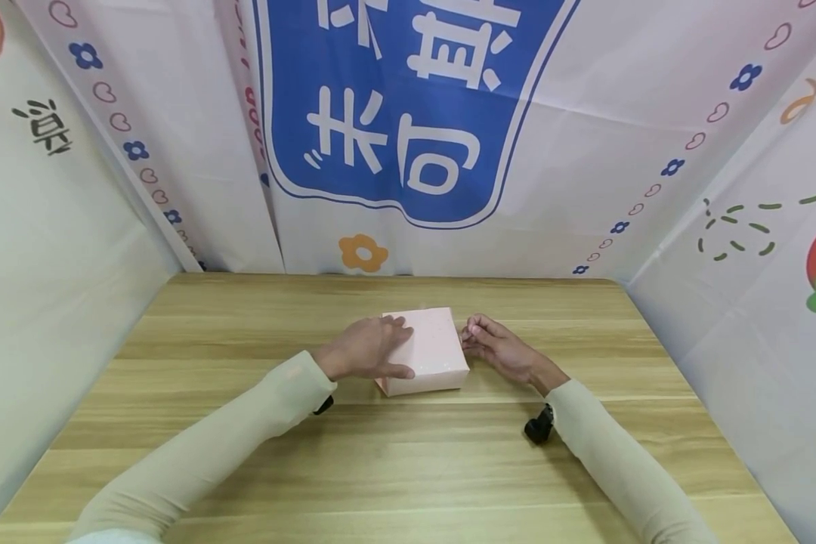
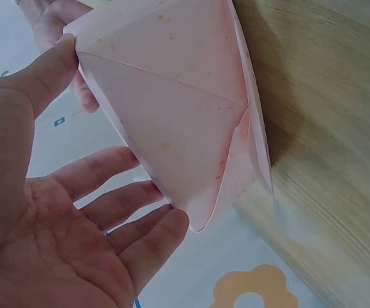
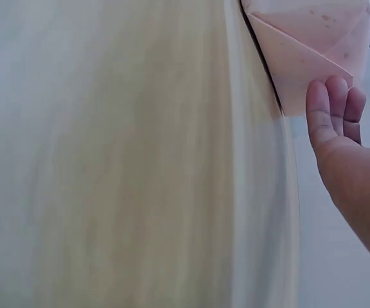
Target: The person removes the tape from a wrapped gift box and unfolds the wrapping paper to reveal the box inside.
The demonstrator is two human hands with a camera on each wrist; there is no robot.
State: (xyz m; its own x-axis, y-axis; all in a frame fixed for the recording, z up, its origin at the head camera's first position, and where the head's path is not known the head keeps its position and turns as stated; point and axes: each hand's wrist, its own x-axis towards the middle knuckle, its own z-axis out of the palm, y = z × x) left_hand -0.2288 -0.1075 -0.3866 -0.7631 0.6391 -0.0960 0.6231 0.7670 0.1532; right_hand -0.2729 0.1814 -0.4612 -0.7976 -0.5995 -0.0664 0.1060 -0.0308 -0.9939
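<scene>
A pink box-shaped paper package with small speckles sits on the wooden table. My left hand rests on its top left part, thumb and fingers spread. In the left wrist view, the thumb and fingertips touch the top edge of a pink side with folded, triangular flaps. My right hand is beside the package's right side, thumb and index tips close together. In the right wrist view, the right fingers reach up to a folded flap. Whether anything small is between the thumb and index cannot be told.
The wooden table extends around the package. Behind it hangs a white cloth with a blue printed panel, and printed white sheets stand at both sides. A black wrist camera shows below the right sleeve.
</scene>
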